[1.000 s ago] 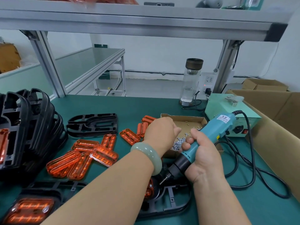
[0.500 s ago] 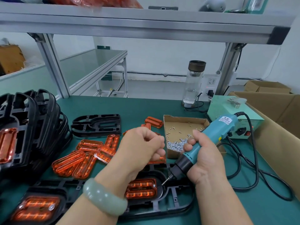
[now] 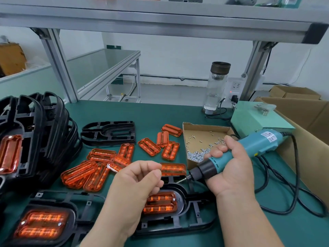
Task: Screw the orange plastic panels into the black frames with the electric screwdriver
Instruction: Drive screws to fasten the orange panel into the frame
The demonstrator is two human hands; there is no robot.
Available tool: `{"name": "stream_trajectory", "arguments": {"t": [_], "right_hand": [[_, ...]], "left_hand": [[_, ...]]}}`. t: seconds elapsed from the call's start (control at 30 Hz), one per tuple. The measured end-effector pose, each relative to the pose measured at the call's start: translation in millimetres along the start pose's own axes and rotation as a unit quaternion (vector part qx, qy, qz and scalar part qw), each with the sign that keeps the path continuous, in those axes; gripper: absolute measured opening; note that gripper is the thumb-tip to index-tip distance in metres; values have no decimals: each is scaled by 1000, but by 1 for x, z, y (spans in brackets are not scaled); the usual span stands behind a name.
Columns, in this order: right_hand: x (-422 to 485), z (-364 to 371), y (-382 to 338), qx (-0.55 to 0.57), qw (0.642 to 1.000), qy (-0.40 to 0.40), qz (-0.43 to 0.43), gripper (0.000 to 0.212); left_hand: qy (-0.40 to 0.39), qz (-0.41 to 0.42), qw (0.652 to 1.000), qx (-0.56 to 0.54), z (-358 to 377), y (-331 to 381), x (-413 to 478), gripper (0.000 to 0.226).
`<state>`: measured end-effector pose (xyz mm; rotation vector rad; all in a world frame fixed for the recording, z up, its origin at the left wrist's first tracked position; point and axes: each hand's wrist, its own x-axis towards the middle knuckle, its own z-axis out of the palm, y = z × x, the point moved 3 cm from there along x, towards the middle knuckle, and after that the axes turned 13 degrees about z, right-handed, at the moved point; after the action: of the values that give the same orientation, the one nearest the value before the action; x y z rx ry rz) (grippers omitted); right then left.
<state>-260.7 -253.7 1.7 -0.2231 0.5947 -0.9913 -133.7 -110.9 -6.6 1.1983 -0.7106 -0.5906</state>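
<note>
Landmark: we take the cardboard screw box [image 3: 201, 138], open-topped on the green tabletop [image 3: 160, 111], with silver screws heaped in its near corner.

1. Right hand [image 3: 231, 168]: at the box's near-right corner, its grip wrapped round the teal electric screwdriver [image 3: 249, 148]. The bit slants down and left from the box. We cannot tell whether its tip touches anything.
2. Left hand [image 3: 137, 186]: nearer than the box and to its left, fingers curled, thumb and forefinger tips pressed together. We cannot tell whether this grip holds anything.
3. Black frame [image 3: 187, 223]: flat on the tabletop, nearer than the box, under both hands, with an orange panel [image 3: 160, 202] seated in it.
4. Loose orange panels [image 3: 99, 168]: scattered left of the box, several overlapping.
5. Spare frame [image 3: 108, 133]: flat, left of the box beyond the loose panels.
6. Stacked frames [image 3: 35, 131]: on edge, far left of the box.
7. Clear bottle [image 3: 216, 86]: upright beyond the box.
8. Pale green unit [image 3: 252, 116]: right of the box, with a black cable [image 3: 295, 175] looping nearby.
</note>
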Motion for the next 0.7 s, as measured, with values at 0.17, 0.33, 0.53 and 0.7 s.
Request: {"name": "stream_trajectory", "arguments": {"t": [0.17,0.33,0.53,0.7], "right_hand": [[-4,3,1,63,998,-32,-1,22],[-8,4,-1,90,995,-41,-14,20],[-8,5,2,85,996,-34,-10,22],[-10,7,6,78,996,-35,-10,22]], "left_hand": [[-28,49,996,67,5,3,-5,35],[-50,79,981,172,7,5,-8,26],[-65,105,969,213,10,1,-9,18],[-66,106,972,201,12,1,-9,17]]}}
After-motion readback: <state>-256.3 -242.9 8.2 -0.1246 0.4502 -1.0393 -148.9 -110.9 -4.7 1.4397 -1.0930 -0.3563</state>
